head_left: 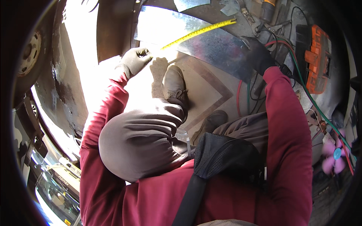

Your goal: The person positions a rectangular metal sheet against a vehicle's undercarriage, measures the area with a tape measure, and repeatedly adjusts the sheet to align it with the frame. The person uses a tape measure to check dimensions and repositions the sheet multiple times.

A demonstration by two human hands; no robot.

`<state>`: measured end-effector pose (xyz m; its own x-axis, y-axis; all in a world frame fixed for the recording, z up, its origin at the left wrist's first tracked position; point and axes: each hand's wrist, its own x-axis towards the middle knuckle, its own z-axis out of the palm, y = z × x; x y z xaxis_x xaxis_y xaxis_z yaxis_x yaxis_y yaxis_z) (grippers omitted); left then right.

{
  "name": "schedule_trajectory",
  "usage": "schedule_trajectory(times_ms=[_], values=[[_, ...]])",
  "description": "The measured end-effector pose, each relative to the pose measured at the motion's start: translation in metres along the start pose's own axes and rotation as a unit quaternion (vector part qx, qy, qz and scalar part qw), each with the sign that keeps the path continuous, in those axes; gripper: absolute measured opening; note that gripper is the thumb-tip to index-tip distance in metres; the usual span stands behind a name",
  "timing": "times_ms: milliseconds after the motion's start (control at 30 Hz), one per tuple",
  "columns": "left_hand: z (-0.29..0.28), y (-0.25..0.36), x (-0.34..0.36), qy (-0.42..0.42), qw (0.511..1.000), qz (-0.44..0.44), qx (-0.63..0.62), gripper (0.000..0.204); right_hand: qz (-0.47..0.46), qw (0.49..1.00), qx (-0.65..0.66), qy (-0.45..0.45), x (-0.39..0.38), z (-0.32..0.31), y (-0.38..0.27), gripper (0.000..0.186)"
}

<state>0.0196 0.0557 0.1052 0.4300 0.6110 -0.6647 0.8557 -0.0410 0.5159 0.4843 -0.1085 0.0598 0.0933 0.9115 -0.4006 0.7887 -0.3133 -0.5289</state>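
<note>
Fingers of the gloved left hand (134,63) curl in toward the thumb beside the near end of a yellow tape measure (200,33) — glare hides whether they pinch it. Fingers of the gloved right hand (259,55) meet the right end of a shiny metal sheet (211,47); shadow obscures their closure. The blade crosses above the sheet — outward lie a boot (174,83), red and green hoses (300,73) and an orange-and-black case (317,58).
</note>
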Motion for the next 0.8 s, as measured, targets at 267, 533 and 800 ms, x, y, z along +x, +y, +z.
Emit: schedule_trajectory(times_ms=[267,533,800], values=[[-0.008,0.039,0.073,-0.079,0.974,0.134,0.167,0.016,0.139,0.989,0.002,-0.056,-0.139,-0.01,0.035,0.042],[0.033,0.096,0.145,-0.129,0.921,0.243,0.276,0.022,0.211,0.963,0.162,-0.035,-0.23,0.0,0.077,0.037],[0.062,0.112,0.183,-0.113,0.843,0.32,0.417,0.024,0.199,0.967,0.159,0.022,-0.251,0.005,0.075,0.039]])
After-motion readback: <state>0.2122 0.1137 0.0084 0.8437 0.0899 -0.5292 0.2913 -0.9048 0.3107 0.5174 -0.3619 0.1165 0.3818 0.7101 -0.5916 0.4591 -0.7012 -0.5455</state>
